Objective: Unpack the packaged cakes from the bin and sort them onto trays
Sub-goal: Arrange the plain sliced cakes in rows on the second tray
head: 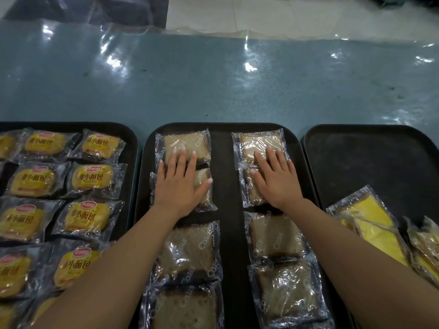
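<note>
Overhead, a blue-green surface (213,86) under shiny clear film carries three black trays side by side. Left tray (131,138): yellow buns (91,180) in clear wrappers with red logos, laid in rows. Middle tray (226,186): brown cakes in clear wrappers, two columns with a bare strip between. Right tray (370,157): mostly bare; yellow cakes (370,224) in wrappers lie at its near end, some overlapping. No bin in view. Left hand (180,184) lies flat, palm down, fingers straight and spread, across the two far cakes of the left column; fingertips on the farthest cake (184,141), palm on the next. Right hand (276,179) likewise flat, fingers straight, on the two far cakes of the right column, fingertips on the farthest (251,141). Neither grip curls around anything; both press from above. Nearer cakes (187,250) in both columns untouched, under the forearms.
</note>
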A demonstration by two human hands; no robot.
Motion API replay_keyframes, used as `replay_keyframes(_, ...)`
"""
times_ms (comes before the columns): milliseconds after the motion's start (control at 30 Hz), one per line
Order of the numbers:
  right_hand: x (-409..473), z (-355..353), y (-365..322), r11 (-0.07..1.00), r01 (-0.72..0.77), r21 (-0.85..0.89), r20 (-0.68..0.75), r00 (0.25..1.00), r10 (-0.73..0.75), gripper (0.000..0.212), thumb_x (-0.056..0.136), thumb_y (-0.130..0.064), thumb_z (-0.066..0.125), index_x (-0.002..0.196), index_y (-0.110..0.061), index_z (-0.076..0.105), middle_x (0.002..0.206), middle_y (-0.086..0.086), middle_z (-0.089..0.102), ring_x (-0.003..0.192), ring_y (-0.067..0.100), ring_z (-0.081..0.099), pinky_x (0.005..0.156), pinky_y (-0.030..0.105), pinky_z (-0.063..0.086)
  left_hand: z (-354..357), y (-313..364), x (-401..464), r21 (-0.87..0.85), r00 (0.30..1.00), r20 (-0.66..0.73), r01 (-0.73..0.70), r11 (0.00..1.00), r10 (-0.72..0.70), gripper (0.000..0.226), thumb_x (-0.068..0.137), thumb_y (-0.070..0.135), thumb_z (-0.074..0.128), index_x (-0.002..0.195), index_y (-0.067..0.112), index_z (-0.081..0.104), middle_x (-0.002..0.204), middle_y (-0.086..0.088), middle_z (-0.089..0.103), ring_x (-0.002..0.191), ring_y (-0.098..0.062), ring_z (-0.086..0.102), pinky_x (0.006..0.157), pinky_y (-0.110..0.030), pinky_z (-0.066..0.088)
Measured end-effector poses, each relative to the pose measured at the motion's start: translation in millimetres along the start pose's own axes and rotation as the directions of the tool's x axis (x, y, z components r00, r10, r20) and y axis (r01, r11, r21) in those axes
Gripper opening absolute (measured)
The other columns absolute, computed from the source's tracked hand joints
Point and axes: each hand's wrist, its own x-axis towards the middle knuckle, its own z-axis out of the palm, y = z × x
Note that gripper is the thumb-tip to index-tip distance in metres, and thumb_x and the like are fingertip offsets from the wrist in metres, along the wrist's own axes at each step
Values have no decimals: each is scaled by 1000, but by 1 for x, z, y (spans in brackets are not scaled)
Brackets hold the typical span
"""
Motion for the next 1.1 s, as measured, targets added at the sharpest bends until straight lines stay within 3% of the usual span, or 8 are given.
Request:
replay_keyframes(433, -1, -4, -8, 999, -38, 36, 29, 999, 37, 62, 96, -60, 8, 152, -35, -3, 160, 1, -12, 145, 22, -19, 118, 47, -7, -3, 1, 3, -10, 1000, -17, 2, 1000, -2, 82, 82, 71, -8, 150, 24, -12, 157, -4, -19, 140, -20, -28, 115, -49, -13)
replay_keyframes(667, -46, -5, -3, 991, 93, 98, -6, 996, -93, 72, 84, -69, -9, 149, -39, -8, 158, -3, -16, 143, 18, -24, 117, 43, -11, -16, 13, -39, -51, 994, -47, -100, 994, 97, 71, 89, 64, -8, 148, 26, -15, 155, -3, -25, 140, -17, -29, 115, -46, -16)
replay_keyframes(800, -96, -1, 1, 986, 131, 104, -2, 991, -131, 65, 86, -69, -4, 145, -43, -9, 157, -7, -14, 143, 16, -24, 117, 40, -12, -13, 10, -89, -120, 993, -10, -122, 985, 121, 69, 90, 63, -6, 148, 27, -13, 154, 0, -29, 139, -12, -31, 115, -43, -17)
replay_keyframes(933, -145, 13, 6, 985, 148, 86, 22, 988, -151, 67, 88, -70, -4, 148, -41, -7, 157, -5, -18, 141, 12, -29, 116, 38, -16, 3, 1, -138, -61, 988, -10, -156, 986, 155, 71, 94, 66, 4, 152, 25, 1, 159, 2, -11, 144, -14, -17, 115, -44, -9)
replay_keyframes(1100, -166, 41, 13, 991, 134, 22, 36, 990, -134, 66, 94, -68, 3, 151, -37, -6, 160, 1, -8, 144, 18, -22, 115, 43, -6, 27, -1, -166, 72, 976, 33, -216, 974, 214, 70, 97, 61, 18, 152, 19, 17, 159, -4, 13, 147, -21, 5, 111, -51, 8)
